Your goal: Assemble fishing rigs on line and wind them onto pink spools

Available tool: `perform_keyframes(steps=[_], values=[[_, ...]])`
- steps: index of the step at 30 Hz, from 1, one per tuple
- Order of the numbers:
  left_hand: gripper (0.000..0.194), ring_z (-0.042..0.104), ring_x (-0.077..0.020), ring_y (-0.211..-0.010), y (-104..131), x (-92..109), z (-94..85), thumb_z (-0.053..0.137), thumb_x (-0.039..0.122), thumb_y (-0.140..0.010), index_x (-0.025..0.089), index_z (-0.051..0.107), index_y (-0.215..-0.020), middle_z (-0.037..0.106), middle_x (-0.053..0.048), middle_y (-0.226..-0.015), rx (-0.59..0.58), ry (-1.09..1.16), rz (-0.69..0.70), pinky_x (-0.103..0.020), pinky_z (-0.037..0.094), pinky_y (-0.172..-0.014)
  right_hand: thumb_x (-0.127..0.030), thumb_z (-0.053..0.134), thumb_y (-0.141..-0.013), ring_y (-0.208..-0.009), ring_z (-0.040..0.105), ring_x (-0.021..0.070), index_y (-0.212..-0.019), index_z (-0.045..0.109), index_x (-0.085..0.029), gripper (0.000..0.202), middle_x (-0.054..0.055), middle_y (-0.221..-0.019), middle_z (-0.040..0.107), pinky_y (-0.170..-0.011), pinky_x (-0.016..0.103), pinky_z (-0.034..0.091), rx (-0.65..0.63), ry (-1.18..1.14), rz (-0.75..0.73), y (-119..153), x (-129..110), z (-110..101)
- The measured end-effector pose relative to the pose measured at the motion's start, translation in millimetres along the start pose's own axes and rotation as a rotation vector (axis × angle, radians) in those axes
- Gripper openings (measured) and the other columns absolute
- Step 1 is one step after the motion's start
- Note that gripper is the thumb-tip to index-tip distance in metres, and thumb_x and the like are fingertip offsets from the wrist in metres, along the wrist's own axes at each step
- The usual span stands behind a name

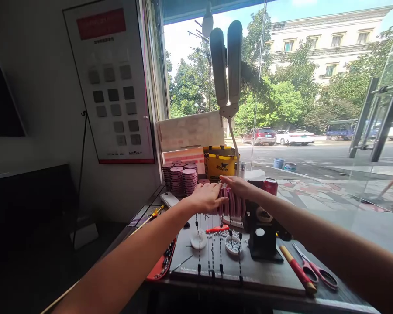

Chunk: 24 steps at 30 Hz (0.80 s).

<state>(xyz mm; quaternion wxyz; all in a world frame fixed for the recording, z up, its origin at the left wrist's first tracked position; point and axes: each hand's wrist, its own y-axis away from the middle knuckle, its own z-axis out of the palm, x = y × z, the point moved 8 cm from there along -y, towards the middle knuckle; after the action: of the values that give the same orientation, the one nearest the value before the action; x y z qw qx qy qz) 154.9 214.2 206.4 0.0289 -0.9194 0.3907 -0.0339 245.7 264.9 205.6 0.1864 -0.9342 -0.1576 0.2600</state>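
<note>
A sideways row of pink, spool-like discs [233, 206] is gripped between my two hands above the work board. My left hand [207, 197] closes over the row's left part, its thumb pointing right across the discs. From the right, my right hand [237, 186] lies over the top, fingers pressed on the discs; its fingertips are partly hidden. Dark beaded cords [221, 253] run down below the row across the grey board [265, 274]. Near them are a white bowl of small silvery beads [233, 245], a white round dish [198, 240] and an orange-red tool [217, 229].
Stacks of similar pink discs [177, 179] stand at the back left, beside a yellow bag [220, 163]. A black device [265, 242], scissors [317, 268] and a red-and-yellow stick [298, 268] are at right. A red tray [162, 264] lies left; a lamp [229, 111] rises behind.
</note>
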Motion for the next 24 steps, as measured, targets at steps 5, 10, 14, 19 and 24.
perform_keyframes(steps=[5,10,14,19,24], values=[[0.038,0.049,-0.0246,-0.106,-15.4,-4.3,0.1,0.043,0.037,-0.084,0.017,0.045,-0.117,0.049,-0.010,-0.122,-0.118,0.095,0.061,-0.048,0.038,-0.087,-0.030,0.048,-0.086,-0.085,0.057,0.0165,-0.104,0.053,-0.015,0.024,0.005,-0.103,0.057,-0.074,0.037,0.047,0.035,0.123,0.072,3.6,-5.8,-11.2],[0.030,0.055,-0.0214,-0.094,-29.3,-8.2,2.2,0.049,0.030,-0.082,0.016,0.051,-0.108,0.054,-0.007,-0.111,-0.229,0.187,0.119,-0.042,0.046,-0.077,-0.031,0.036,-0.089,-0.080,0.058,0.0185,-0.087,0.059,-0.016,0.028,0.005,-0.085,0.063,-0.072,0.033,0.042,0.049,0.136,0.010,17.3,-28.4,-17.7],[0.030,0.056,-0.0216,-0.092,-38.2,-14.5,5.8,0.050,0.031,-0.082,0.016,0.052,-0.107,0.055,-0.006,-0.109,-0.293,0.219,0.125,-0.041,0.047,-0.076,-0.030,0.031,-0.088,-0.091,0.056,0.0221,-0.095,0.056,-0.017,0.029,0.008,-0.097,0.063,-0.075,0.031,0.038,0.054,0.097,-0.022,32.7,-38.1,-17.8],[0.030,0.056,-0.0215,-0.091,-46.8,-23.7,3.9,0.050,0.031,-0.081,0.015,0.052,-0.107,0.055,-0.006,-0.108,-0.283,0.204,0.078,-0.040,0.048,-0.075,-0.026,0.028,-0.090,-0.093,0.055,0.0215,-0.095,0.056,-0.017,0.030,0.009,-0.097,0.062,-0.077,0.033,0.039,0.006,0.047,0.002,41.1,-25.9,-7.5],[0.029,0.056,-0.0215,-0.092,-36.6,-14.5,-6.3,0.049,0.031,-0.082,0.015,0.052,-0.106,0.056,-0.006,-0.108,-0.190,0.148,0.054,-0.040,0.047,-0.076,-0.030,0.041,-0.089,-0.082,0.058,0.0168,-0.092,0.057,-0.014,0.023,0.004,-0.091,0.061,-0.074,0.036,0.045,-0.096,-0.028,0.015,26.6,-9.5,5.7]])
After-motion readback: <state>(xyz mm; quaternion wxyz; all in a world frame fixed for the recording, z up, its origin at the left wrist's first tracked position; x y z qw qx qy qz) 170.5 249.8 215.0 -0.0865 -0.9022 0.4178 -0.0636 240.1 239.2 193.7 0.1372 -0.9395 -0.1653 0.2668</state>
